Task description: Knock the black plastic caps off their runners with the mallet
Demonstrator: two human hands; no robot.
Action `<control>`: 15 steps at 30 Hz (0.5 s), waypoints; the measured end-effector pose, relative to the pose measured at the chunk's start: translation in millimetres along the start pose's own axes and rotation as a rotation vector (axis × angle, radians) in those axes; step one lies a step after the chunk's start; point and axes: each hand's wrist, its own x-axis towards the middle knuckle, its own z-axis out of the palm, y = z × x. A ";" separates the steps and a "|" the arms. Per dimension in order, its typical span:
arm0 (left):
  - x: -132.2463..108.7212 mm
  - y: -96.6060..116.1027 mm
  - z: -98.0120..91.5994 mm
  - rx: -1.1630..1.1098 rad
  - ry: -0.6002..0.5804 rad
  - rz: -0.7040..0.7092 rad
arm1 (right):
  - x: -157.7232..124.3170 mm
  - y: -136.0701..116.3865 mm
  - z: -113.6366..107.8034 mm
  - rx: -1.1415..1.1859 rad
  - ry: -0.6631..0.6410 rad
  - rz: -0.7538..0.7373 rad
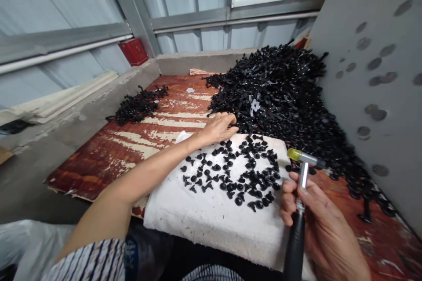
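Observation:
My right hand is wrapped around a small mallet with a black grip, a metal shaft and a head with one yellow and one dark face. The mallet stands upright at the right edge of a white cloth pad. At the near edge of a big heap of black plastic parts, my left hand has its fingers bent inward. What lies between those fingertips is too dark to make out. Many loose black mushroom-shaped pieces are scattered over the cloth, below and right of my left hand.
A smaller pile of black parts lies at the left on the worn red-brown board. Leaning at the right is a grey panel with round dark spots. A red box sits in the back corner, and a low concrete ledge runs behind.

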 end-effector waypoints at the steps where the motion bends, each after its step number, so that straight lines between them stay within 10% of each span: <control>1: 10.2 2.9 6.5 -0.038 -0.010 -0.050 | 0.0 0.0 -0.5 0.005 -0.010 -0.002; 6: 39.5 5.0 19.3 -0.229 -0.054 -0.193 | -0.3 0.2 -2.6 0.025 -0.064 -0.018; 15: 24.9 19.9 -24.3 -0.770 -0.067 -0.440 | -0.1 0.6 -3.5 0.041 -0.083 -0.015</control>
